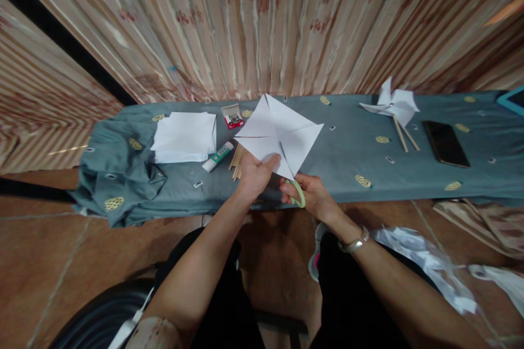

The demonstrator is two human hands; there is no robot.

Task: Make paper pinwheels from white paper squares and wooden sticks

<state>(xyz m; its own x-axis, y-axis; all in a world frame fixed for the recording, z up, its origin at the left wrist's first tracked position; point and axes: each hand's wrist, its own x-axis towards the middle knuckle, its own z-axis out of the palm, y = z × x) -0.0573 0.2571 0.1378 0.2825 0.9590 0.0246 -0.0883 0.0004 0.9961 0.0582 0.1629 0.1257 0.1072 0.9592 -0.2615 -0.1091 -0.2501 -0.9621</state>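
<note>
Left hand [254, 174] clamped the slit white paper [282, 125] above the patterned cloth [347, 152], presumably to steady it, while the right hand [313, 193] closed around the green-handled scissors [302, 195] at the paper's near corner.

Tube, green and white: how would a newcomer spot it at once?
On the grey-green cloth, find the paper stack at the left. Beside its near right corner, between it and the sticks, lies the slanted tube. Unlike the all-white paper stack, tan sticks and red box, it is white with a green band.
</note>
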